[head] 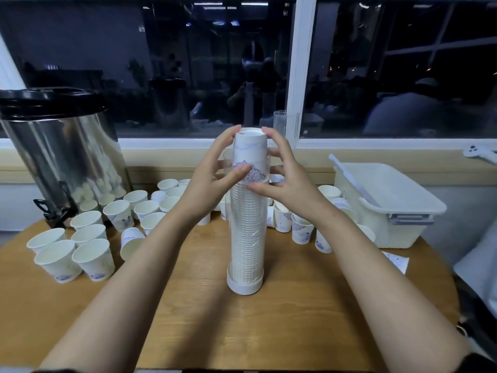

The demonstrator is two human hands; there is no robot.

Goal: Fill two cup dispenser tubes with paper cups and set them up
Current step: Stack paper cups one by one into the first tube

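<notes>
A clear dispenser tube (246,238) stands upright at the middle of the wooden table (188,319), on a white base cap, packed with a stack of upside-down white paper cups. The top cup (250,152), white with a blue pattern, sticks out above the tube's rim. My left hand (215,173) holds this cup from the left, thumb across its printed front. My right hand (282,173) holds it from the right, fingertips at its top edge. A second clear tube (279,122) stands empty on the windowsill behind.
Several loose paper cups (88,238) stand on the table's left, more loose cups (301,230) behind and right of the tube. A steel drinks urn (61,152) sits at far left, a lidded white plastic bin (382,203) at right. A dark window runs behind.
</notes>
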